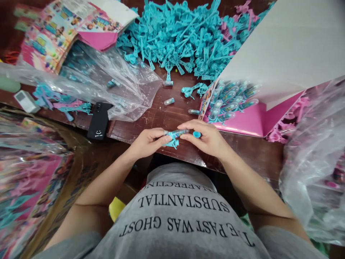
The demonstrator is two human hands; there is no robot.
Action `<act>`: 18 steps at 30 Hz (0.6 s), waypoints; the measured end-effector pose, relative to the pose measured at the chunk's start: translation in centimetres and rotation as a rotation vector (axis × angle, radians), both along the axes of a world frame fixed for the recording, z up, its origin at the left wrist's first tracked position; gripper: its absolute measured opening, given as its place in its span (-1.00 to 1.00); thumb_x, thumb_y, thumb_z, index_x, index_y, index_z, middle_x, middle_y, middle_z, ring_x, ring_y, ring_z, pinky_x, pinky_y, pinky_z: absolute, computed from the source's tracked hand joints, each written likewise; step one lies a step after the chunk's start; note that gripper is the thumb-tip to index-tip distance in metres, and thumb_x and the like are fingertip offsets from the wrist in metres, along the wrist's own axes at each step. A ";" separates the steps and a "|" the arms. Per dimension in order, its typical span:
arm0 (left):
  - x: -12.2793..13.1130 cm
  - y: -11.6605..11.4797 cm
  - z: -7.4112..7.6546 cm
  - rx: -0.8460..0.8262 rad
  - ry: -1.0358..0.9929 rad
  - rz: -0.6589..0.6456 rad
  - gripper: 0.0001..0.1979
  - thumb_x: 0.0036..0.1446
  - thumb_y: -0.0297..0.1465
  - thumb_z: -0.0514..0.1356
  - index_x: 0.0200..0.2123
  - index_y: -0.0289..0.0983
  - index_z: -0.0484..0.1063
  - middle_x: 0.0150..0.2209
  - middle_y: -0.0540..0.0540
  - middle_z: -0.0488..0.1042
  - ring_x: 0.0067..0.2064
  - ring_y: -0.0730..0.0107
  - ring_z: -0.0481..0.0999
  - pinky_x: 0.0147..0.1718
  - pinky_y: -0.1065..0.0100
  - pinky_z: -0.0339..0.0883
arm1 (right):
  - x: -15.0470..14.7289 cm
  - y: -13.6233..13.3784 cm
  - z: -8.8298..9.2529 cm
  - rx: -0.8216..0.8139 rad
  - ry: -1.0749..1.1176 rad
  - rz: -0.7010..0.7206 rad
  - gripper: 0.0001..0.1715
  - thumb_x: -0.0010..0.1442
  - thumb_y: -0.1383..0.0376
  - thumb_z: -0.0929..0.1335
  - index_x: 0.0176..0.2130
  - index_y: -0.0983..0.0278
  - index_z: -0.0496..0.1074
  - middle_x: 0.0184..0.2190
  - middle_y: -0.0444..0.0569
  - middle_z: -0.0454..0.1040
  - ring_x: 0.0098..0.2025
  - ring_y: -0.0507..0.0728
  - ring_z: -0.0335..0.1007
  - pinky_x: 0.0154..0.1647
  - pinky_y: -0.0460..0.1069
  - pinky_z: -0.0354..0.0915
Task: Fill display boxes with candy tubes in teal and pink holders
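My left hand (150, 143) is closed on a turquoise plastic toy piece (174, 143) near the table's front edge. A small clear tube (178, 133) with colourful bits inside lies against that piece, between both hands. The thumb and fingers of my right hand (206, 138) pinch the far end of this tube. A round blue cap (197, 134) shows at my right hand's fingers. Similar small filled tubes (169, 101) lie loose on the table beyond the hands. Whether the tube is fixed to the turquoise piece is hidden by my fingers.
A large heap of turquoise pieces (180, 32) covers the table's back. At the right stands an open pink-and-white box (242, 122) with several filled tubes (231, 97) inside. A clear plastic bag (134, 82), a black phone (99, 120) and printed cartons (51, 32) are to the left.
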State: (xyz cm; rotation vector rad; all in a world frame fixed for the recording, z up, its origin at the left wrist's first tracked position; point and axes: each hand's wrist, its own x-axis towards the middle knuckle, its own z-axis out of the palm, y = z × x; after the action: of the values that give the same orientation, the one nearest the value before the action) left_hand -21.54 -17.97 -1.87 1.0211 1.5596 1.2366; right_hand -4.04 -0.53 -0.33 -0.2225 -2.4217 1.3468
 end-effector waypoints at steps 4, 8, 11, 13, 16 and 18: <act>0.3 -0.1 0.8 0.088 0.154 -0.128 -0.78 0.35 -0.20 0.28 -0.28 -0.10 0.71 -0.31 -0.08 0.60 -0.27 0.29 0.55 -0.22 0.25 0.45 | 1.8 0.0 0.8 0.131 0.007 0.108 -0.75 0.48 0.15 0.39 0.06 0.17 0.57 -0.06 -0.04 0.69 -0.03 0.09 0.60 0.05 0.05 0.44; 1.2 -0.2 1.0 0.147 0.304 -0.198 -0.80 0.38 -0.21 0.24 -0.17 -0.03 0.71 -0.19 -0.11 0.66 -0.15 0.21 0.62 -0.10 0.19 0.51 | 3.5 0.0 1.0 0.173 -0.004 0.150 -0.73 0.49 0.12 0.38 0.06 0.16 0.57 -0.06 -0.06 0.69 -0.08 0.07 0.60 -0.01 0.02 0.44; 2.1 -0.1 0.7 0.163 0.436 -0.245 -0.77 0.40 -0.18 0.21 -0.14 -0.02 0.70 -0.14 -0.14 0.66 -0.13 0.19 0.63 -0.10 0.18 0.52 | 4.8 -0.6 0.6 0.190 -0.052 0.118 -0.71 0.48 0.10 0.37 0.06 0.17 0.56 -0.11 -0.06 0.69 -0.14 0.08 0.58 -0.07 0.02 0.43; 2.9 0.1 0.3 0.173 0.500 -0.254 -0.74 0.41 -0.17 0.19 -0.17 -0.04 0.70 -0.15 -0.16 0.65 -0.16 0.19 0.62 -0.14 0.19 0.51 | 5.6 -1.4 0.1 0.139 -0.109 0.044 -0.68 0.47 0.07 0.37 0.04 0.20 0.56 -0.13 -0.03 0.68 -0.16 0.09 0.57 -0.09 0.02 0.42; 4.4 0.8 -0.4 0.195 0.533 -0.200 -0.72 0.41 -0.17 0.20 -0.22 -0.09 0.69 -0.17 -0.18 0.64 -0.19 0.20 0.61 -0.16 0.20 0.51 | 6.7 -2.4 -0.6 -0.105 -0.255 -0.136 -0.55 0.46 -0.04 0.33 -0.19 0.25 0.54 -0.36 -0.08 0.62 -0.36 0.04 0.48 -0.24 -0.03 0.35; 5.3 1.6 -0.8 0.205 0.528 -0.178 -0.75 0.39 -0.16 0.23 -0.22 -0.10 0.69 -0.14 -0.18 0.64 -0.17 0.19 0.61 -0.13 0.19 0.50 | 7.7 -2.1 -0.8 -0.275 -0.372 -0.194 -0.39 0.44 -0.17 0.29 -0.35 0.25 0.48 -0.54 -0.15 0.47 -0.49 0.01 0.33 -0.39 -0.05 0.24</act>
State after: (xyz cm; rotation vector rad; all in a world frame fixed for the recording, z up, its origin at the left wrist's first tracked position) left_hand -16.23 -16.38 -2.63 1.6848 1.7011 1.0675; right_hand 3.65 -2.66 -1.14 -0.8242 -2.4058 1.6628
